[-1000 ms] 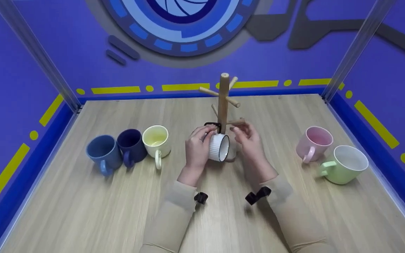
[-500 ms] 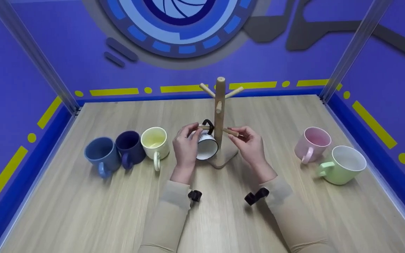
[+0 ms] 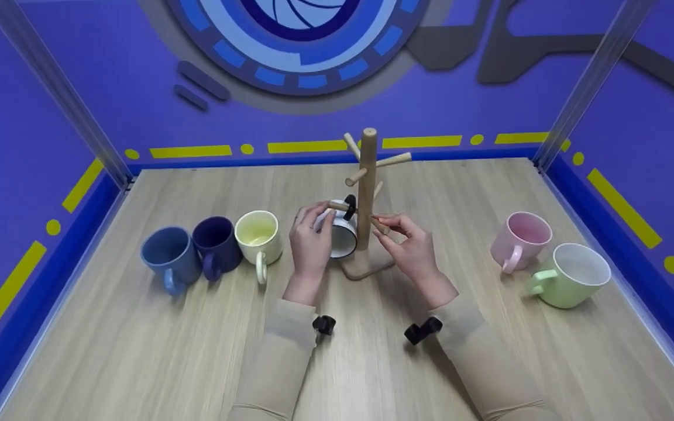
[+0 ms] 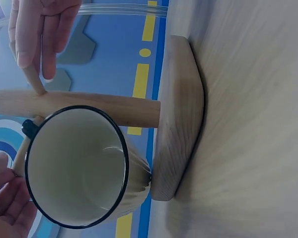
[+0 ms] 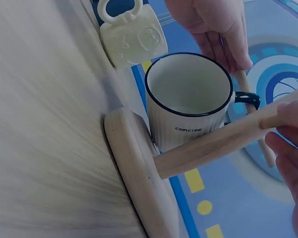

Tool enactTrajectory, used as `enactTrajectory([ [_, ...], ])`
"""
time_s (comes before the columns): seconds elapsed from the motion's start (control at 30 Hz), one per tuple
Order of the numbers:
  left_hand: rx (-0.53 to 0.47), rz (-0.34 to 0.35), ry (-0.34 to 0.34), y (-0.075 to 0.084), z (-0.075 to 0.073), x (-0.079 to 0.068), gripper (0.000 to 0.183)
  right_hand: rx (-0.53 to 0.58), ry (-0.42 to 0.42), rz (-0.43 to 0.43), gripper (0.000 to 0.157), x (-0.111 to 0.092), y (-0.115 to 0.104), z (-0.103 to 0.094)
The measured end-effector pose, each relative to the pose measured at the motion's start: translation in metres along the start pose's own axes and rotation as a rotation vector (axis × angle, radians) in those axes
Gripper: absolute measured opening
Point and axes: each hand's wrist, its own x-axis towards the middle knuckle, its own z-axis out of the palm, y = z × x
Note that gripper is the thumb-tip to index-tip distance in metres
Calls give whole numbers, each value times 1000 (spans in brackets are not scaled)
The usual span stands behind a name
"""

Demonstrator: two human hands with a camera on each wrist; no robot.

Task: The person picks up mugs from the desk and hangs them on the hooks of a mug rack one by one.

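A wooden mug tree (image 3: 367, 193) stands mid-table on a flat base. The white ribbed mug (image 3: 344, 241) hangs by its black handle on a lower left peg (image 3: 338, 206), its dark-rimmed mouth facing me. My left hand (image 3: 312, 240) pinches the tip of that peg, in front of part of the mug. On the other side, my right hand (image 3: 410, 242) pinches another lower peg (image 3: 380, 225) between thumb and fingers. The word "concise" shows on the mug (image 5: 188, 89) in the right wrist view.
To the left stand a blue mug (image 3: 171, 254), a navy mug (image 3: 217, 245) and a pale yellow mug (image 3: 258, 237). A pink mug (image 3: 521, 242) and a light green mug (image 3: 574, 275) stand at the right. Blue walls (image 3: 79, 117) enclose the table.
The mug tree has turned, its front pegs swinging leftward. My left hand has gone from the mug to the peg tip, and the mug has shifted left with its peg.
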Motion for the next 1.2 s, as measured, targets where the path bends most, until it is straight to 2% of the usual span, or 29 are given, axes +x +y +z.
enactTrajectory([
  [0.3,51,-17,-171,0,1,-1,46,-87,-9,-145,20,0,-3,3],
  [0.47,38,-26,-279,-2,0,-1,53,-134,-1,-194,19,-2,-4,6],
  [0.6,19,-27,-323,-2,-1,0,54,-146,9,-202,19,-4,-6,9],
  [0.83,-25,-48,-338,0,-1,1,52,-150,22,-194,22,-6,-9,12],
  [1.0,-3,-62,-343,0,-3,2,51,-142,16,-193,20,-5,-10,11],
  [1.1,7,-4,-307,3,-4,3,48,-151,-23,-187,20,-4,-10,8],
  [1.2,-9,132,-254,10,-3,1,39,-183,-89,-179,22,-3,-12,4],
])
